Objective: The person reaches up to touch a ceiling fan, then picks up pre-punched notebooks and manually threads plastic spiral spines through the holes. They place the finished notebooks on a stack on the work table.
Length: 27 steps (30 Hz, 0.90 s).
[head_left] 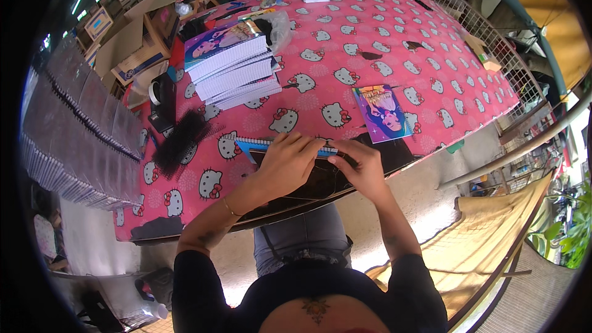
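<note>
A black short-sleeved top (259, 299) fills the foreground as a worker handles a blue notebook (247, 146) at the near edge of a table spread with a pink cat-print cloth (435, 95). The left hand (290, 160) is clamped over the middle of the notebook (its knuckles hide much of the cover), while the right hand (359, 163) pinches the right end between thumb and fingers. To the left lies a bristly black bundle (179, 148); beyond it sits a stack of notebooks (237, 80), white page edges showing. A purple illustrated cover (383, 113) rests apart, beyond the right hand.
</note>
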Available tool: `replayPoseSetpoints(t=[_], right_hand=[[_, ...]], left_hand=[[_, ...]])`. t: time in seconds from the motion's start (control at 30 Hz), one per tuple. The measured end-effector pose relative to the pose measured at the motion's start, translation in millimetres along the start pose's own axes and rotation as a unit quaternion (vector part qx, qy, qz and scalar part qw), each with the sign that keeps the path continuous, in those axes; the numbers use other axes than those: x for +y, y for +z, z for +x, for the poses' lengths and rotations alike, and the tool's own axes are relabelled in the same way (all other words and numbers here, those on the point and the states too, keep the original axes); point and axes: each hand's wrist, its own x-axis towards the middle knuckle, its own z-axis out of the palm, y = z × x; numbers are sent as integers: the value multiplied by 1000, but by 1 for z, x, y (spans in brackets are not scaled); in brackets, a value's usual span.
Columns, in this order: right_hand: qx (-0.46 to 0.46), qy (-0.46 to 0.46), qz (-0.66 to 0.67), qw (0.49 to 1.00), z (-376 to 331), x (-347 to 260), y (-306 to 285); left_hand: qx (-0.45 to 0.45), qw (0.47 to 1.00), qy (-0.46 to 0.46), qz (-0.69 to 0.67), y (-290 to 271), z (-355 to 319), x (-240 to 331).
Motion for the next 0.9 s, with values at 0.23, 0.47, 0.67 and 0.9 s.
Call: replayPoseSetpoints(t=[0.23, 0.47, 0.67, 0.9], right_hand=[[66, -89, -49, 993, -6, 0, 16], [90, -43, 0, 995, 17, -7, -40], [63, -104, -273, 954, 20, 79, -104], [-117, 18, -277, 954, -24, 171, -100]], left_hand=[[5, 1000, 1, -13, -12, 9, 6], [121, 990, 72, 5, -84, 49, -7], [227, 965, -119, -54, -94, 26, -55], [186, 973, -123, 59, -77, -1, -120]])
